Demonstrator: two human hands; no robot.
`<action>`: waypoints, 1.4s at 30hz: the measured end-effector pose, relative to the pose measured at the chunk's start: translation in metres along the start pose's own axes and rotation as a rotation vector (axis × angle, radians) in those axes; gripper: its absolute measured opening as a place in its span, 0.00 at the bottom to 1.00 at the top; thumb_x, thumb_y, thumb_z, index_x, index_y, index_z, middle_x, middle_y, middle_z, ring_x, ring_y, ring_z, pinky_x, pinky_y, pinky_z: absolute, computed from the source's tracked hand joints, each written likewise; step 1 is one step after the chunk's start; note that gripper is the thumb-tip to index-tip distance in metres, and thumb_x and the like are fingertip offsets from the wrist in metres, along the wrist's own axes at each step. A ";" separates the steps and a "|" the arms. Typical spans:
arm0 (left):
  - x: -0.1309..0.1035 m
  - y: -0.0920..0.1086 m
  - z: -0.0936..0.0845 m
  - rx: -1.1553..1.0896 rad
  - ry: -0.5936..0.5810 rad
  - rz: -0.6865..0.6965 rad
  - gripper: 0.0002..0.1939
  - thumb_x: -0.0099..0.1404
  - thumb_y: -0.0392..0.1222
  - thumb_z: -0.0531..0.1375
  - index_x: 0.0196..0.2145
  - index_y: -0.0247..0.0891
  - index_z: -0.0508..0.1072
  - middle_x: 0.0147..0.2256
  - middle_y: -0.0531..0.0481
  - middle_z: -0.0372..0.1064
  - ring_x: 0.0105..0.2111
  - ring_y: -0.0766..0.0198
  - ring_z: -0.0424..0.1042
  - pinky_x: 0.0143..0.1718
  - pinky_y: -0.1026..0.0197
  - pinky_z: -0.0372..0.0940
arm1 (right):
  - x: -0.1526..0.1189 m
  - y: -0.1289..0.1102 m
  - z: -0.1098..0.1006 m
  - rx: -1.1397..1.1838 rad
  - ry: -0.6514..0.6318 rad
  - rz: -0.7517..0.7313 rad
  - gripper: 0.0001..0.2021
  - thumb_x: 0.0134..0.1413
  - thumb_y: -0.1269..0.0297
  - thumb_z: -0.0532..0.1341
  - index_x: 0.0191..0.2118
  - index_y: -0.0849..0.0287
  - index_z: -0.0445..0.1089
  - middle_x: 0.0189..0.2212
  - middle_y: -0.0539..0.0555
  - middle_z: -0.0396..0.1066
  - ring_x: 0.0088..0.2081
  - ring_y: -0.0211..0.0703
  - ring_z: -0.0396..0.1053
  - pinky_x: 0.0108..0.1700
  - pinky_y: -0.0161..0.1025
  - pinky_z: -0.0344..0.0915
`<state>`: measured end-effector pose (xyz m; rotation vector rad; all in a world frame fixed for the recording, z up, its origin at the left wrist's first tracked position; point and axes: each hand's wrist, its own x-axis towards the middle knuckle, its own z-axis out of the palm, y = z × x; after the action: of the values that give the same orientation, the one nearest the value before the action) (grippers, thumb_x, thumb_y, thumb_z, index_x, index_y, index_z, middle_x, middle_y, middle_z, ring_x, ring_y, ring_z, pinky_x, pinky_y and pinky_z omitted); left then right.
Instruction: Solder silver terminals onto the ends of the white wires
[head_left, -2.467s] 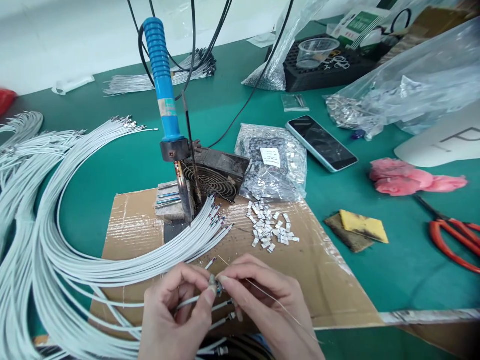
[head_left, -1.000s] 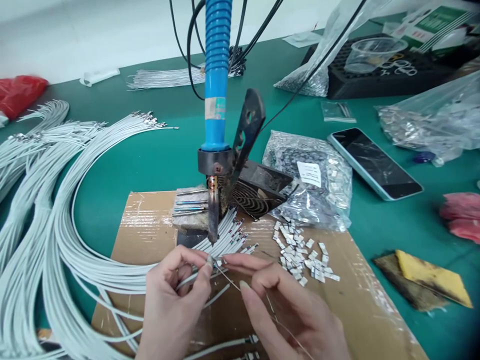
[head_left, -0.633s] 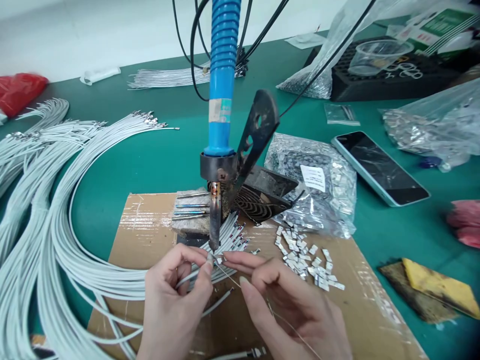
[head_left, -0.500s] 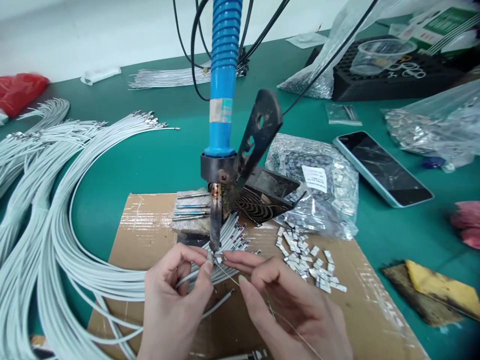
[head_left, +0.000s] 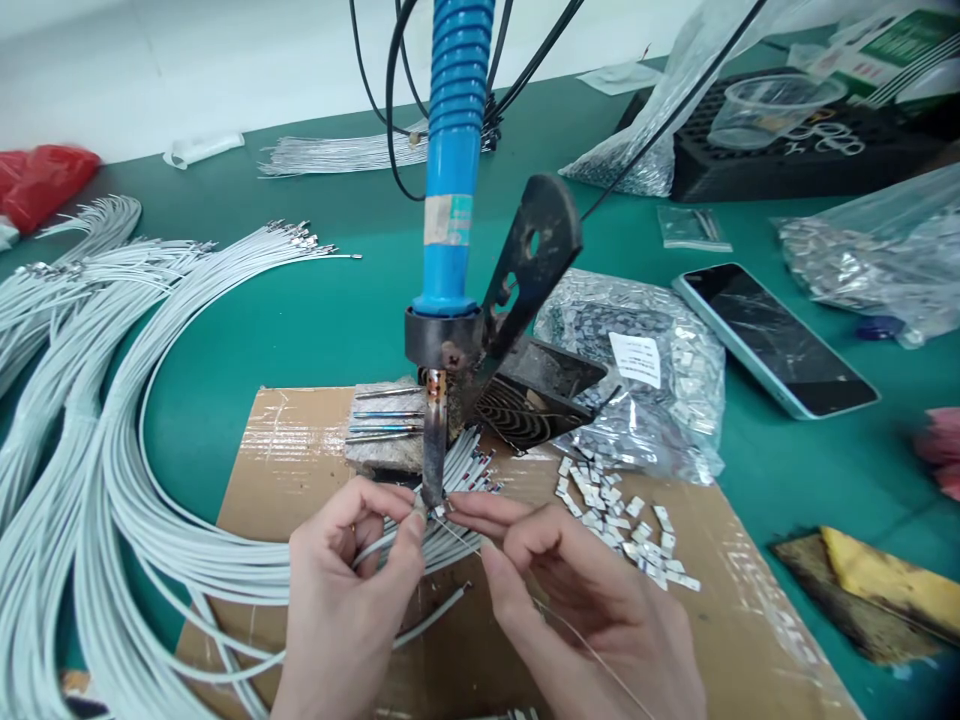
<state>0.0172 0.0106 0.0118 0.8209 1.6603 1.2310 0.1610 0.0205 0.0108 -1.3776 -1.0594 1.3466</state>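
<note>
Green tabletop (head_left: pixel 217 330) and our cardboard sheet (head_left: pixel 270 450) spread beneath the blue soldering iron (head_left: pixel 450 255). White cables (head_left: pixel 124 440) curve in from the iron's left. At its tip, our left hand (head_left: pixel 352 590) pinches a cable's end (head_left: pixel 438 512); our right hand (head_left: pixel 592 590) grips thin wire (head_left: pixel 592 651) just right of it. Small metal pieces (head_left: pixel 636 507) lie farther right.

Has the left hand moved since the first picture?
Yes. Judged against the gray block, the left hand has moved forward, closer to it and to the blue-handled iron.
</note>
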 end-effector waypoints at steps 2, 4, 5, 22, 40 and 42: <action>0.001 0.000 0.000 -0.023 -0.019 0.001 0.07 0.60 0.33 0.70 0.25 0.38 0.77 0.29 0.54 0.78 0.24 0.72 0.70 0.25 0.75 0.64 | 0.000 -0.001 0.000 0.006 0.004 0.006 0.12 0.57 0.64 0.66 0.23 0.52 0.68 0.43 0.51 0.85 0.44 0.43 0.84 0.46 0.29 0.76; 0.002 0.000 -0.001 -0.046 -0.021 0.004 0.08 0.61 0.33 0.69 0.26 0.38 0.77 0.29 0.54 0.78 0.25 0.72 0.72 0.26 0.76 0.65 | 0.000 -0.001 0.000 0.007 0.004 0.002 0.13 0.58 0.64 0.66 0.24 0.52 0.68 0.44 0.51 0.85 0.44 0.43 0.84 0.47 0.29 0.76; 0.002 0.001 -0.001 -0.054 -0.024 0.005 0.08 0.62 0.33 0.69 0.26 0.38 0.78 0.29 0.54 0.79 0.25 0.72 0.72 0.26 0.76 0.65 | 0.000 -0.001 0.000 0.007 0.003 0.000 0.12 0.58 0.64 0.65 0.24 0.52 0.68 0.44 0.51 0.85 0.44 0.43 0.84 0.47 0.30 0.76; 0.001 0.012 0.007 -0.130 0.072 0.025 0.09 0.52 0.28 0.71 0.23 0.39 0.79 0.28 0.54 0.80 0.27 0.70 0.77 0.29 0.76 0.68 | 0.000 -0.001 0.004 0.071 0.005 -0.039 0.12 0.58 0.66 0.66 0.24 0.52 0.68 0.43 0.48 0.85 0.44 0.40 0.84 0.45 0.25 0.75; 0.001 0.013 0.006 -0.117 0.053 0.033 0.09 0.51 0.28 0.71 0.22 0.39 0.79 0.27 0.53 0.80 0.25 0.69 0.74 0.24 0.74 0.65 | 0.002 -0.003 0.000 0.063 -0.022 -0.034 0.13 0.59 0.63 0.67 0.24 0.52 0.70 0.45 0.54 0.85 0.44 0.47 0.84 0.47 0.34 0.79; 0.001 0.013 0.006 -0.115 0.079 0.038 0.08 0.52 0.29 0.71 0.23 0.39 0.79 0.28 0.53 0.80 0.25 0.69 0.74 0.25 0.74 0.65 | 0.003 -0.003 -0.001 0.048 -0.058 -0.032 0.13 0.58 0.63 0.68 0.24 0.53 0.70 0.46 0.55 0.85 0.45 0.49 0.84 0.46 0.35 0.80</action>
<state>0.0223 0.0171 0.0230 0.7450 1.6260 1.3878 0.1622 0.0237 0.0127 -1.2875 -1.0763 1.3873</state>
